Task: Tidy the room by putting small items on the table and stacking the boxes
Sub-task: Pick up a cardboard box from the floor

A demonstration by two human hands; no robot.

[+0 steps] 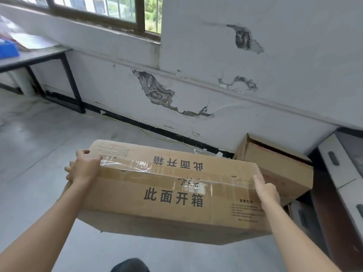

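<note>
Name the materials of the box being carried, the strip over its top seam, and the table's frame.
The carried box looks like matte brown cardboard: creased flaps, printed black lettering. The strip is clear glossy plastic tape, wrinkled and catching glare. The table frame is probably black-painted metal, judging by its thin square bars.

Long taped cardboard box (pixel 170 193), black characters printed on top, held tilted mid-frame; second box (pixel 275 163) behind it, centre right

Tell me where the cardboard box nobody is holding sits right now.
Head view, right of centre: the unheld box sits by the peeling wall, behind the right end of the large taped box, with a white cabinet on its right.
</note>
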